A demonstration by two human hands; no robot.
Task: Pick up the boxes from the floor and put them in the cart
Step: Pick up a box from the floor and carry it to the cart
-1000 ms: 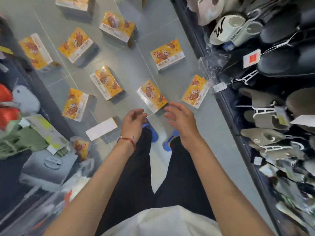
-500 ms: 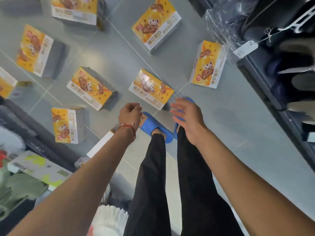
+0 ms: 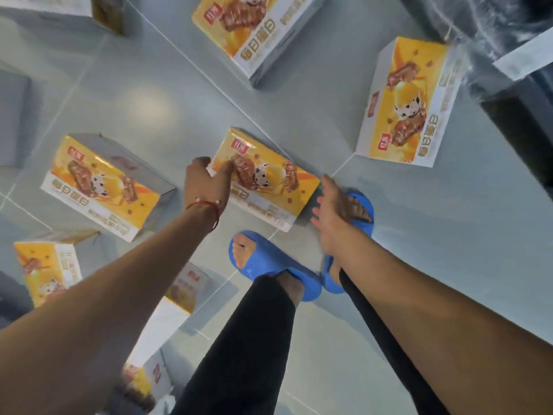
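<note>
Several yellow-and-white snack boxes lie on the grey tiled floor. The nearest box (image 3: 269,187) sits just ahead of my feet. My left hand (image 3: 206,181) holds its left end, with the thumb across the top face and the fingers curled over the edge. My right hand (image 3: 329,205) hovers at the box's right end with its fingers straight; I cannot tell whether it touches. Other boxes lie to the left (image 3: 104,187), to the right (image 3: 410,103) and farther ahead (image 3: 257,28). The cart is out of view.
My feet in blue slippers (image 3: 269,262) stand right behind the nearest box. More boxes lie at the lower left (image 3: 45,268) and under my left forearm (image 3: 185,286). A dark shelf base (image 3: 523,130) and plastic-wrapped goods border the floor on the right.
I have bent much lower, so the boxes look larger. Both hands dropped to the nearest box; the left one now holds its left end and the right one has reached its right end.
</note>
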